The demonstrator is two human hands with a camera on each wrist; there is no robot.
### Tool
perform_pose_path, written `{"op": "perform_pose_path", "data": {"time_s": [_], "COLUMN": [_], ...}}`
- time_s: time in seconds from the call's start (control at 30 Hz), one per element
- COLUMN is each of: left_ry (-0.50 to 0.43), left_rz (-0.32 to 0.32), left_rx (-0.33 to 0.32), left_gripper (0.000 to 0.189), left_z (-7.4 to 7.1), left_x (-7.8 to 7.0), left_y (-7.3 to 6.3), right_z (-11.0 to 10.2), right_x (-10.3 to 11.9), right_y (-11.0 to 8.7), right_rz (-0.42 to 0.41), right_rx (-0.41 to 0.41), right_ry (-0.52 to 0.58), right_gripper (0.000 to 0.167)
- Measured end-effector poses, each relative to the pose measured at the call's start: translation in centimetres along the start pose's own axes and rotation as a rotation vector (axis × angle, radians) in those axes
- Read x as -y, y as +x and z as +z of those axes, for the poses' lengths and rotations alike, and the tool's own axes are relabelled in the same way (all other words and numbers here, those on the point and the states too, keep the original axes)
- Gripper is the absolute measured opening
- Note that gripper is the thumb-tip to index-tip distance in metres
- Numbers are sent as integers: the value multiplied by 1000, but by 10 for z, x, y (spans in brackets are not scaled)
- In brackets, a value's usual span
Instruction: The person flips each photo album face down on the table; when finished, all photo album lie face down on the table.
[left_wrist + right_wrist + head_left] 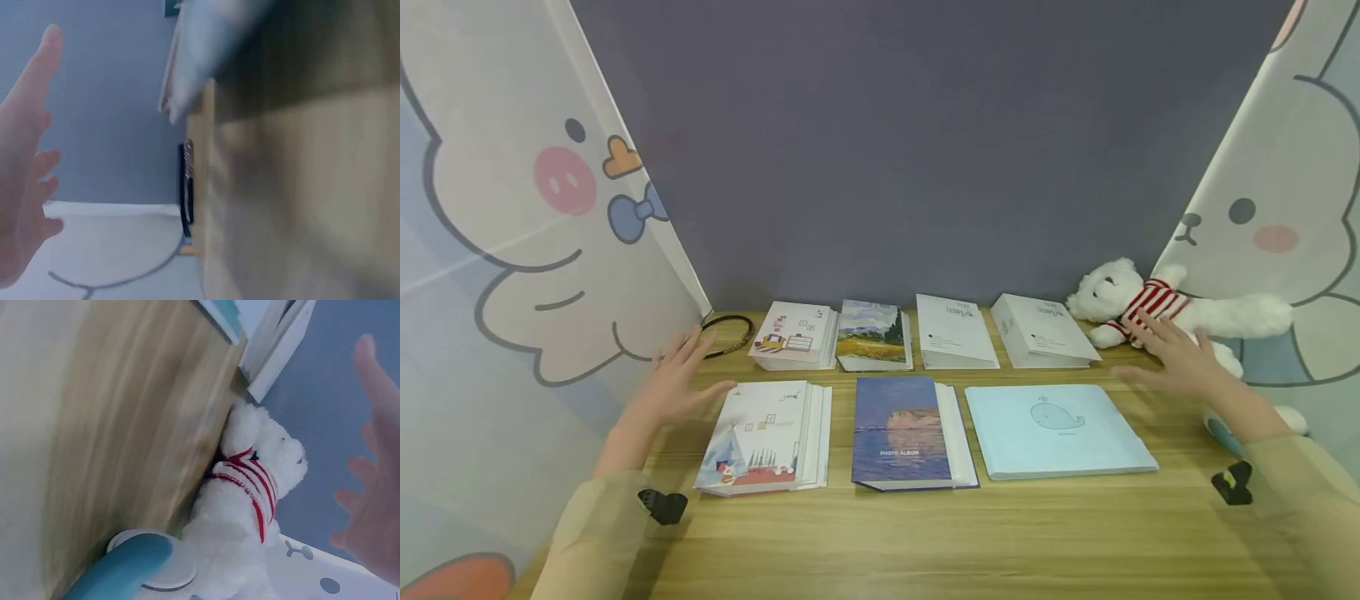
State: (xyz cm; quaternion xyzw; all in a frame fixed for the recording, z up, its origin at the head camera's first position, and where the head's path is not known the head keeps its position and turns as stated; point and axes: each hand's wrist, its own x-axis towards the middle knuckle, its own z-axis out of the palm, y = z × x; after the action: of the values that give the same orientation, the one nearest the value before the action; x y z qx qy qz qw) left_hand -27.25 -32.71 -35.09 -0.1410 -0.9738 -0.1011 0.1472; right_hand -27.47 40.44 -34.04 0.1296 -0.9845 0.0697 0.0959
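Note:
My left hand hovers with spread fingers beside a white photo album with a tent drawing, at the left of the front row. My right hand is held out, fingers apart, overlapping a white plush bear in a red-striped sweater. In the right wrist view, the bear lies below that hand and apart from it. Between the hands lie a blue photo album with a sea cliff and a light blue whale album. Neither hand holds anything.
Behind stand a white album with a room drawing, a landscape-painting album and two white albums. A black hoop lies at the back left. A blue-and-white rounded object sits by the bear. A grey panel closes the back.

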Motion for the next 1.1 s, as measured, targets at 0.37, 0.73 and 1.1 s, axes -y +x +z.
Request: {"op": "perform_pose_path", "data": {"time_s": [0.37,0.73,1.1], "left_ry": [-192,-289,-548], "left_rz": [41,101,182], "left_rx": [14,4,64], "left_gripper": [69,53,48], "left_z": [-4,21,57], "left_x": [-40,-99,-155], "left_y": [44,83,114], "right_z": [-2,10,18], "right_x": [16,35,46], "right_y": [16,35,54], "right_rz": [-109,-141,-139], "right_rx": [-148,-128,-157], "right_ry": [128,157,201], "right_gripper": [52,46,45]}}
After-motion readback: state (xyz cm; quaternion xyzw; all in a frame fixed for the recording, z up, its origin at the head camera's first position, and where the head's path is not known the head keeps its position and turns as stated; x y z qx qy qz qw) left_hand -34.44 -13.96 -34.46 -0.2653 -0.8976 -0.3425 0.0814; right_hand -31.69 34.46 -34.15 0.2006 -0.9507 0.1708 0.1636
